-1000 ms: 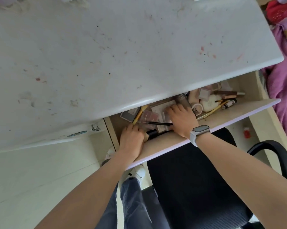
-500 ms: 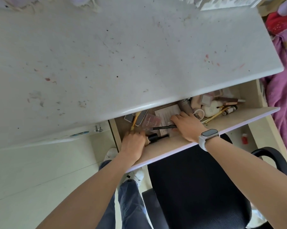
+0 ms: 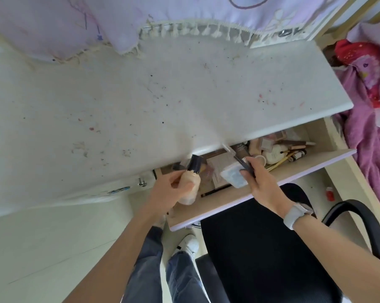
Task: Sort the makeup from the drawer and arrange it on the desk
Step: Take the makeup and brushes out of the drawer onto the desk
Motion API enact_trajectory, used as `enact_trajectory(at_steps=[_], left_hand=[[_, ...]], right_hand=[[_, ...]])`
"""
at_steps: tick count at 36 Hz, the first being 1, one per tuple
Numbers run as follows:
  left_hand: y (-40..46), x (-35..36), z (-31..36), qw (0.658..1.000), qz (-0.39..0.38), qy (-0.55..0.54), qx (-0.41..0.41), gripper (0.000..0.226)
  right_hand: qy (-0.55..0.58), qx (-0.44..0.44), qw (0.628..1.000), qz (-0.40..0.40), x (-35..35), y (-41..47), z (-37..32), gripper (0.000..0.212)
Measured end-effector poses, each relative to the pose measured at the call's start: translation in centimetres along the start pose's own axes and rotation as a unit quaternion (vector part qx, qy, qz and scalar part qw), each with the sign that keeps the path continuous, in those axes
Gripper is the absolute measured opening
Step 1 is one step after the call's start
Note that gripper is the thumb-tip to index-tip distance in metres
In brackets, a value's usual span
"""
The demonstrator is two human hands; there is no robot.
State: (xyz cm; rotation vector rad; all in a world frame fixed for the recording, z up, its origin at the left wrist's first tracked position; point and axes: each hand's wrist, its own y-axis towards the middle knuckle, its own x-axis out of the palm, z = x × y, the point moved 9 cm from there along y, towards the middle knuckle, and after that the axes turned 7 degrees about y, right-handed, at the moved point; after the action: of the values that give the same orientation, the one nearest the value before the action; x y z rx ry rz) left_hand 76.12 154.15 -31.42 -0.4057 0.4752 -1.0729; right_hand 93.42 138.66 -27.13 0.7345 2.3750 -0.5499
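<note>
From the head view, two hands are above the open drawer [image 3: 245,200], which sticks out from under the white desk [image 3: 141,101]. The left hand [image 3: 162,194] has its fingers curled around one beige foundation bottle [image 3: 190,185]; the bottle has a black cap [image 3: 195,164], and its long axis runs from the hand up toward the desk edge, with the cap pointing away from the person. The right hand [image 3: 262,182] holds two things together: one slim dark pencil [image 3: 239,159], pinched by the fingers and lying diagonal with its light tip pointing up and left to the desk edge, and one small pale blue box [image 3: 233,177], which sits tilted just beside the fingers on their left side. Both hands carry these things over the front part of the drawer. In the drawer the other makeup is still lying: flat palettes in the middle, and at the right end a heap of small jars, tubes and thin pencils, too mixed to count. A grey watch [image 3: 295,215] is on the right wrist. One black chair [image 3: 272,248] stands below the drawer.
</note>
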Motion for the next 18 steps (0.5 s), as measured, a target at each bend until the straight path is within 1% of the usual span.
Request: enact_trajectory(at_steps=[1, 3, 6, 8, 10, 12, 14, 18], left_hand=[[-0.3, -0.7, 0.6, 0.999, 0.008, -0.032, -0.002, 0.032], [-0.8, -2.5, 1.8, 0.996, 0.027, -0.083, 0.001, 0.027], [-0.9, -5.9, 3.6, 0.99, 0.059, -0.125, 0.012, 0.029], [-0.5, -9.0, 4.2, 0.984, 0.106, -0.139, 0.014, 0.017], [0.1, -12.5, 4.5, 0.976, 0.154, -0.152, 0.007, 0.013], [1.0, -16.0, 4.3, 0.966, 0.191, -0.176, -0.011, 0.014], [1.9, -19.8, 4.0, 0.956, 0.229, -0.18, -0.025, 0.019], [4.1, -26.3, 3.5, 0.945, 0.284, -0.156, -0.04, 0.028]], right_hand=[[0.053, 0.017, 0.998, 0.024, -0.1, 0.2, -0.7, 0.009], [0.147, 0.049, 0.986, 0.068, 0.0, 0.9, -2.2, 0.018], [0.223, 0.076, 0.969, 0.079, 1.3, 3.0, -5.0, 0.014], [0.241, 0.094, 0.963, 0.075, 2.5, 5.0, -7.0, 0.015], [0.253, 0.109, 0.959, 0.071, 3.9, 7.1, -9.1, 0.021], [0.249, 0.114, 0.96, 0.061, 5.3, 9.4, -11.3, 0.019], [0.242, 0.124, 0.961, 0.046, 7.0, 11.8, -13.3, 0.011], [0.233, 0.153, 0.96, 0.035, 10.5, 16.5, -16.5, 0.012]])
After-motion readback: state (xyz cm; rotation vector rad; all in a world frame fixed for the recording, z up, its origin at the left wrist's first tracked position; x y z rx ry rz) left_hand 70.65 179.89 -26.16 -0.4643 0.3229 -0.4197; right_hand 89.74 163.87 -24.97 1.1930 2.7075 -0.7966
